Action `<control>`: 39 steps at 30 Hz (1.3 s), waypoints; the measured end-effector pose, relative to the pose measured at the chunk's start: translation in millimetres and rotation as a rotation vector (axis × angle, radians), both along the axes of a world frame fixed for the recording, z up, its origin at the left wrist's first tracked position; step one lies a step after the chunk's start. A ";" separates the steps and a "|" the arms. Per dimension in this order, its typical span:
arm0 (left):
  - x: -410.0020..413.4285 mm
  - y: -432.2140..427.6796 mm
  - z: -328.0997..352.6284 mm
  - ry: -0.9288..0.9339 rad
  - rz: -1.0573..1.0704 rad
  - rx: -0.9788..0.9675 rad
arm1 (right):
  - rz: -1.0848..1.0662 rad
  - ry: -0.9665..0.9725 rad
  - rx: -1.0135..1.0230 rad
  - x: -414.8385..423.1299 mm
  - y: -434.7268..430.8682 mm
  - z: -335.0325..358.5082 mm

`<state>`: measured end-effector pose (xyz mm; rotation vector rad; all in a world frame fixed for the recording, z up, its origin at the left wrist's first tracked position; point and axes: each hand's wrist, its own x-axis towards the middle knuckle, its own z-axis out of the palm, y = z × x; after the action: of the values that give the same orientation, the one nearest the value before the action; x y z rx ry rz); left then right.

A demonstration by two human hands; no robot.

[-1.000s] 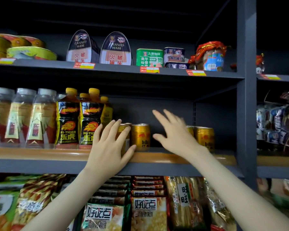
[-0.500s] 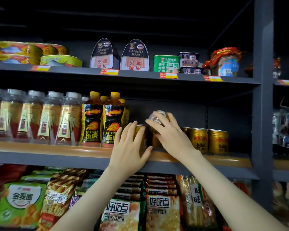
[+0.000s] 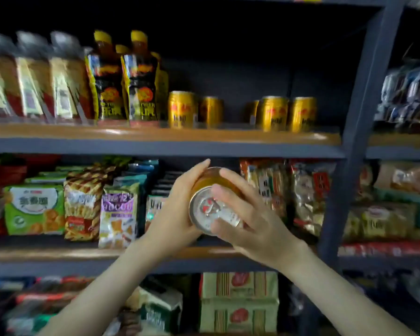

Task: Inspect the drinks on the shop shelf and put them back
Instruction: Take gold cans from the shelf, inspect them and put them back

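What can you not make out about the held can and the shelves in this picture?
Head view only.
1. Can side label: covered by the left hand and right hand.
2. Print on the can's end: blurred, partly under the right hand.
3. Clear bottles labels: smeared by motion blur.
4. Packets at far right: blurred, cut off by the right edge.

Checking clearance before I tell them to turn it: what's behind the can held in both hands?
Behind the can, held by the left hand and right hand, stand snack packets on the lower shelf. Those directly behind it are covered by can and hands.
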<state>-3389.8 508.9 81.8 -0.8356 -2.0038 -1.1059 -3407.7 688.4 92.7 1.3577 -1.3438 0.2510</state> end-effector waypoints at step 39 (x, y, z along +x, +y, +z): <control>69.7 21.7 -158.6 -0.844 0.226 0.165 | 0.234 -2.041 0.077 52.9 30.0 -179.1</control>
<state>-3320.1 530.7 -76.8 -0.0135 -2.5257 -1.6257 -3354.9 718.4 -86.4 1.0378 -2.6780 2.1496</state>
